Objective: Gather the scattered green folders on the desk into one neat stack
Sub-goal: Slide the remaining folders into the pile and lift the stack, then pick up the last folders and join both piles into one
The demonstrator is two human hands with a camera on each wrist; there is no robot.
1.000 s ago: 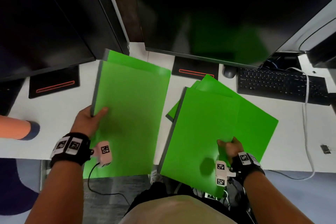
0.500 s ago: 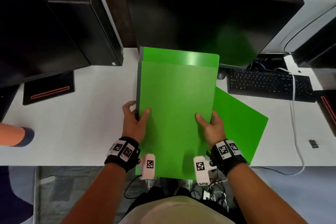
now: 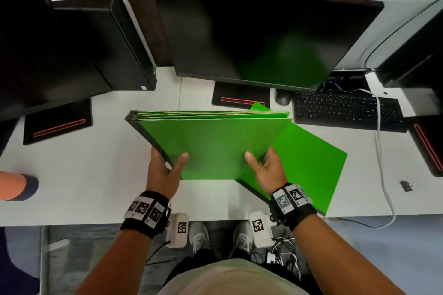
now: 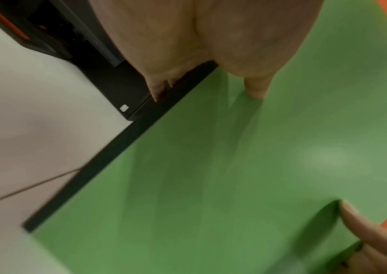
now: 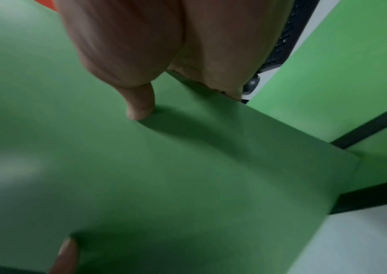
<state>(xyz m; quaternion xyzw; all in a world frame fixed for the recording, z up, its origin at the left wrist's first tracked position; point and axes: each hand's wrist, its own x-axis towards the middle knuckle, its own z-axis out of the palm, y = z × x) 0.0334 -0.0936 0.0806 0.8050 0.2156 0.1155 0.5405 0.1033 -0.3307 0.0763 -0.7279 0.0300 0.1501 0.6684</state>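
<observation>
Both hands pinch a bundle of green folders (image 3: 211, 143) between them: left hand (image 3: 163, 172) at its near-left edge, right hand (image 3: 268, 170) near-right, above another green folder (image 3: 309, 165) lying on the white desk (image 3: 84, 175).

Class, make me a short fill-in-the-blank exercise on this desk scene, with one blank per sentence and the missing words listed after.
1. The bundle of folders is held by ____ hands.
2. The left hand has its ____ pressed on the front cover.
3. One folder lying on the desk sits to the ____ of the bundle.
4. The keyboard is ____ in colour.

Missing words: both; thumb; right; black
</observation>
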